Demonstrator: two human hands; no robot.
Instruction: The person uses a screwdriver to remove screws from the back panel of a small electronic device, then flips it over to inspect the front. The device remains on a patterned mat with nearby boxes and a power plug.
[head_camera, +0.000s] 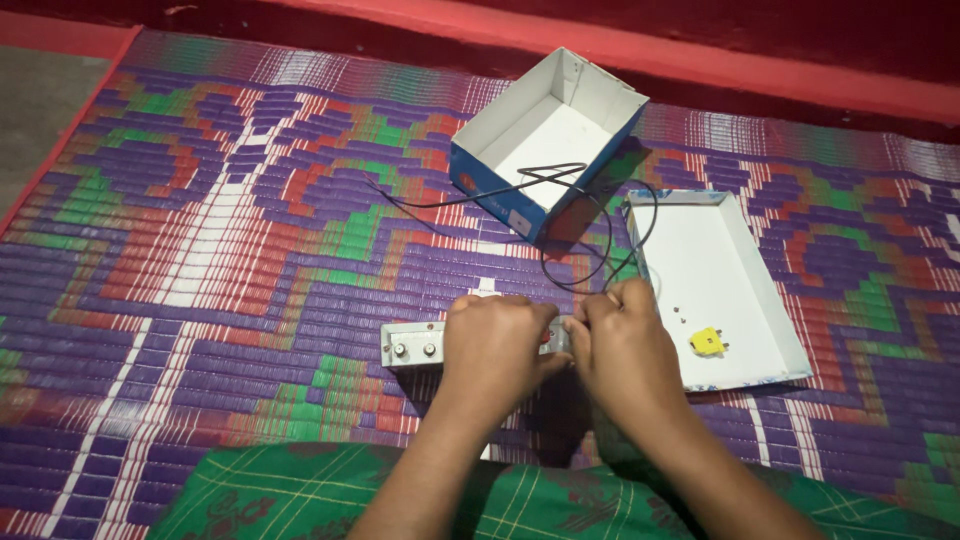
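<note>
- Metal box (412, 345): we see it on the mat (200, 250), long axis left–right, near the lid (720, 270).
- Left hand (497, 345) clamped over the box; right hand (625, 345) closed at its right end.

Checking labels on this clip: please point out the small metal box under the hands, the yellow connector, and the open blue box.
metal box (410, 346), head view, on its left end face.
yellow connector (707, 342), head view, on its body.
open blue box (488, 192), head view, on its blue front wall.
</note>
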